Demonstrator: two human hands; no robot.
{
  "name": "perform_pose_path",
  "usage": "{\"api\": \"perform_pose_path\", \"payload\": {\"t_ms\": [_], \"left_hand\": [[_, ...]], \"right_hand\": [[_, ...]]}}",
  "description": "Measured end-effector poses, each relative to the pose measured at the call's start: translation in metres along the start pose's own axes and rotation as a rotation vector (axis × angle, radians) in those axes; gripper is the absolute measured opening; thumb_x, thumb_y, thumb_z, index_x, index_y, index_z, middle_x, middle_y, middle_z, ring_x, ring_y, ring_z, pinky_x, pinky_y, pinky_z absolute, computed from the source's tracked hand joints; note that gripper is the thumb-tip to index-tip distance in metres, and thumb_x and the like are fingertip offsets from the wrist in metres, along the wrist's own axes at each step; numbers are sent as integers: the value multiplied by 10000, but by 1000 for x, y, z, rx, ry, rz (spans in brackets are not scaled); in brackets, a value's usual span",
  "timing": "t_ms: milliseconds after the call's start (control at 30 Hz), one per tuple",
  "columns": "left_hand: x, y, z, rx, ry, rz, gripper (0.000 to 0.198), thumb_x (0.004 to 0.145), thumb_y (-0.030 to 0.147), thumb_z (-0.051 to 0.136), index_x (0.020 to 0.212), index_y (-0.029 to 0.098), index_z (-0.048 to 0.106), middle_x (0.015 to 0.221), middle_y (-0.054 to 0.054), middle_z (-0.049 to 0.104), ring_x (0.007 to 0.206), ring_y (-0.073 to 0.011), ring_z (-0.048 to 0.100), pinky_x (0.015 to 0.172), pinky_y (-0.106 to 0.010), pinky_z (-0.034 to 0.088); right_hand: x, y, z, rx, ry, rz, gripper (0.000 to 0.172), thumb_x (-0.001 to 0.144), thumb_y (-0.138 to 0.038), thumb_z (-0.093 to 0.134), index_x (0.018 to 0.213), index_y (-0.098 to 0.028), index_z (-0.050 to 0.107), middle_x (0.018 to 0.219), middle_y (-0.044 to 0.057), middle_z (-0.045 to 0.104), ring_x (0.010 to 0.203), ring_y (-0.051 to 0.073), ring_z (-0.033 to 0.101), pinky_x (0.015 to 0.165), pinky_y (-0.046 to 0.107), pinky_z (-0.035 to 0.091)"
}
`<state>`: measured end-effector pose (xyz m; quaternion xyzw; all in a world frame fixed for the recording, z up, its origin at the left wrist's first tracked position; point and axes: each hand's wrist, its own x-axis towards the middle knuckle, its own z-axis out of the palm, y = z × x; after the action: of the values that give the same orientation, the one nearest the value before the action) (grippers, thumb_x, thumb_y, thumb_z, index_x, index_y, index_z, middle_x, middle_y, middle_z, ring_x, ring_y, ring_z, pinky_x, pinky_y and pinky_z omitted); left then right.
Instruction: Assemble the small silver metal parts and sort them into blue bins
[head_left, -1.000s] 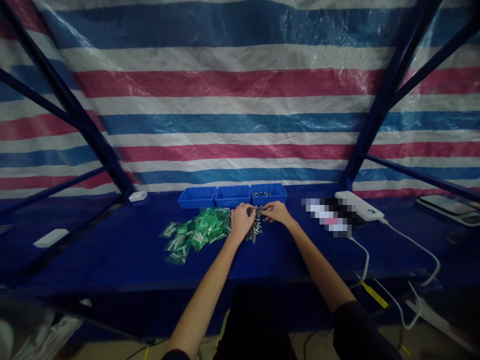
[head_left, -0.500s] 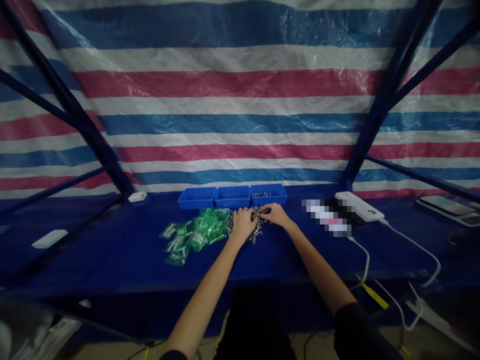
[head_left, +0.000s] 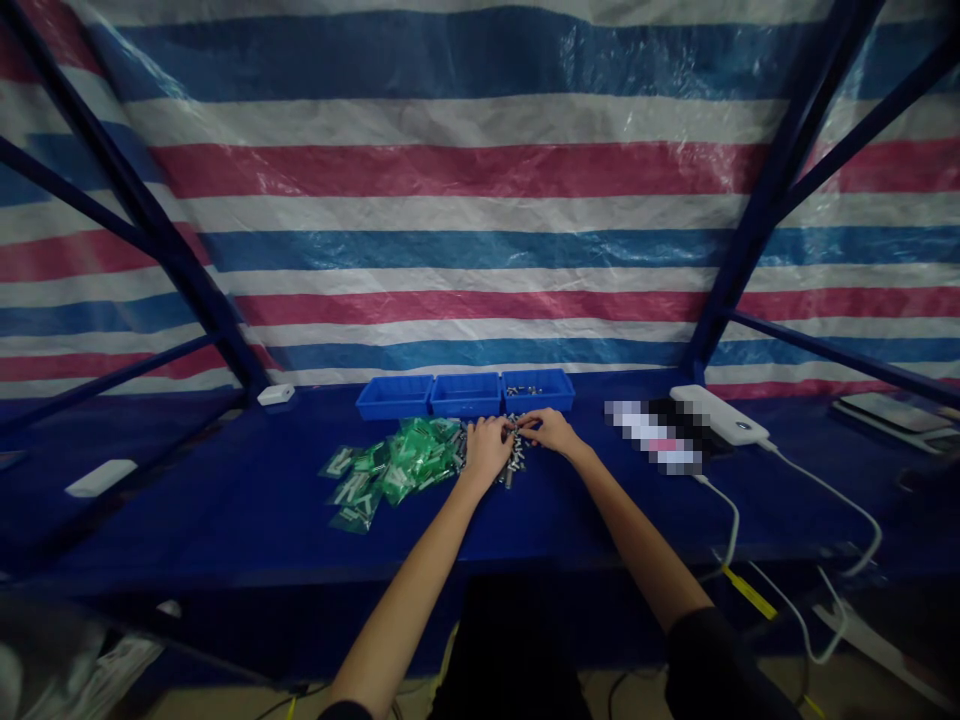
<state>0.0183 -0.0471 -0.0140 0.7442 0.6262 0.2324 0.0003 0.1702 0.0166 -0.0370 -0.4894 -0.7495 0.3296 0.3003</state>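
My left hand (head_left: 487, 448) rests over the left part of a loose pile of small metal pieces (head_left: 516, 462), its fingers curled at the pile. Close beside it, at the pile's upper right, my right hand (head_left: 546, 430) has thumb and forefinger pinched together. What either hand grips is too small to make out. Green-tinted plastic bags (head_left: 420, 455) with small parts in them lie heaped to the left of my left hand. Behind the hands stand three blue trays in a row: the left one (head_left: 394, 397), the middle one (head_left: 466, 394) and the right one (head_left: 537, 390), which holds some small metal pieces.
To the right on the blue table (head_left: 285, 520) lie a blurred-out object (head_left: 660, 436) and a white power bank (head_left: 718, 413) with white cables. White boxes (head_left: 275, 394) (head_left: 101, 478) sit at the left. Metal frame bars rise at both sides before a striped sheet.
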Motion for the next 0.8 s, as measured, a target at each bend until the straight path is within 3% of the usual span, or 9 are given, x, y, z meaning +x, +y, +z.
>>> {"api": "perform_pose_path", "payload": {"t_ms": [167,433,667,800], "left_hand": [[0,-1,1,-23,25,-8,153,826,244,490,886,231,631,882,-38,641,919,-223,528,815,-356,342],[1,-3,3,-44,64,-3,123,807,216,525,874,239,626,856,-22,636,896,-213,537,793,-337,348],[4,-1,-1,-189,212,-60,227,823,311,525,1018,207,577,817,-17,628,851,-187,557,764,-302,375],[5,0,-4,-293,280,-61,211,843,349,497,949,210,615,817,-20,620,820,-166,558,758,-283,391]], "right_hand": [[-4,-7,-3,-68,34,-4,123,705,-257,649,813,-243,707,750,-23,709,508,96,627,541,182,462],[-10,-17,-6,-100,89,51,124,715,-346,652,765,-245,703,756,-16,716,489,99,618,545,194,454],[-3,-22,-5,286,169,112,270,721,-387,638,850,-156,687,781,48,702,506,100,602,423,170,430],[-4,-33,-7,476,129,170,281,744,-346,625,950,-161,670,771,37,691,517,69,570,401,133,407]]}}
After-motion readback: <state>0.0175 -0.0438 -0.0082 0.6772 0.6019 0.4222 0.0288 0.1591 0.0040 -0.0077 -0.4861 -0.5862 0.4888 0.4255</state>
